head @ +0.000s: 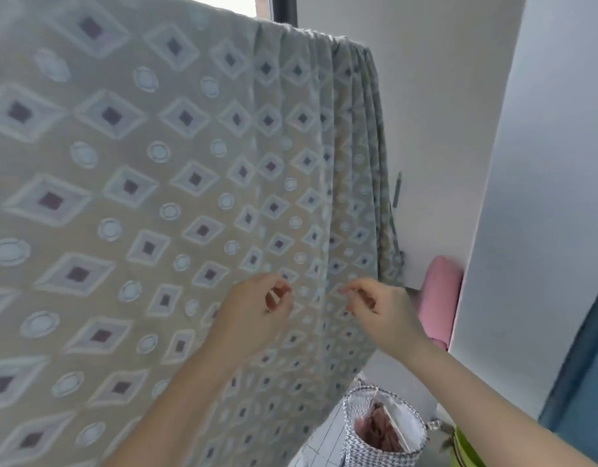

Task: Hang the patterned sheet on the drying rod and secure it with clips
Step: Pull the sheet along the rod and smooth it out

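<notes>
Sheet [176,183], patterned with diamonds and circles, is draped from a line along the top of the view, bunched into pleats at its right end. Left hand [257,315] is raised against the cloth, fingers curled; whether cloth is pinched cannot be told. Right hand [378,311] likewise, fingertips at a fold. A woven basket [368,446] is seen lower right, a pink roll [439,298] beyond.

Tiled floor [319,439]; patterned basket [375,443] standing on it.
</notes>
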